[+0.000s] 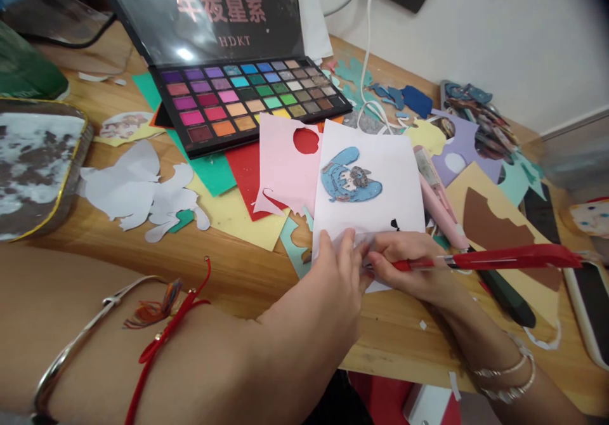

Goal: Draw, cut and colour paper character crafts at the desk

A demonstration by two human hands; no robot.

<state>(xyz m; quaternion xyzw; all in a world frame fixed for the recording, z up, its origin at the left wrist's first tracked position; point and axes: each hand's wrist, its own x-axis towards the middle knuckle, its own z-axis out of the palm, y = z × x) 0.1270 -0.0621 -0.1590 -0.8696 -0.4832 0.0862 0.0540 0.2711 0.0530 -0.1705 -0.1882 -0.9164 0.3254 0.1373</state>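
In the head view, my right hand (404, 263) is closed around a red pen (504, 257), its tip low over the white paper (404, 165). My left hand (328, 292) lies on the lower part of this sheet, fingers stretched out and pressing down beside the pen tip. The two hands meet there, so what lies under the fingertips is hidden. Higher on the paper sits a blue cartoon figure cutout (352, 177) with a blue hood. A small black mark (394, 224) shows just above my right hand.
Behind the paper stands an open eyeshadow palette (257, 95). Pink paper (285, 158), white paper cutouts (126, 187) and brown paper (495, 222) lie around. A pink pen-like tube (442, 209) and a black-handled tool (507, 298) are at the right, a phone (587, 311) beyond.
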